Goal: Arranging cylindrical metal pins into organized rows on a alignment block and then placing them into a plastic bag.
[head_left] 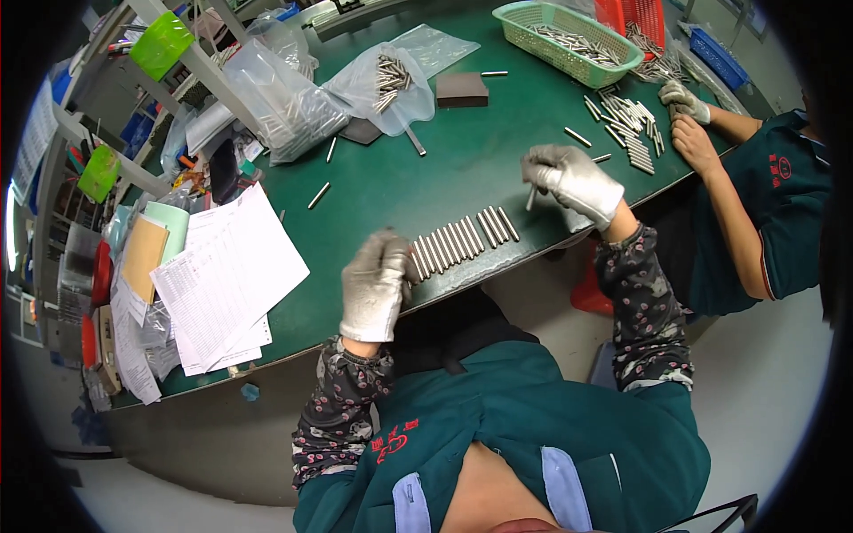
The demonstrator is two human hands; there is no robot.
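Observation:
Several shiny metal pins [451, 242] lie side by side in a row near the front edge of the green table, with a small gap between the larger group and a few pins [498, 225] at its right end. My left hand [375, 289], in a grey-white glove, rests at the row's left end. Its fingers are curled, and what they hold, if anything, is hidden. To the right of the row, my right hand [579, 185], gloved too, is raised above the table. A single metal pin [531, 197] points down from its pinched fingertips.
Paper sheets [233, 271] cover the table's left part. Bags of pins [389, 80], a brown block [462, 91] and a green basket [573, 44] stand farther back. At right, a co-worker's hands [693, 129] are beside more pins [631, 129].

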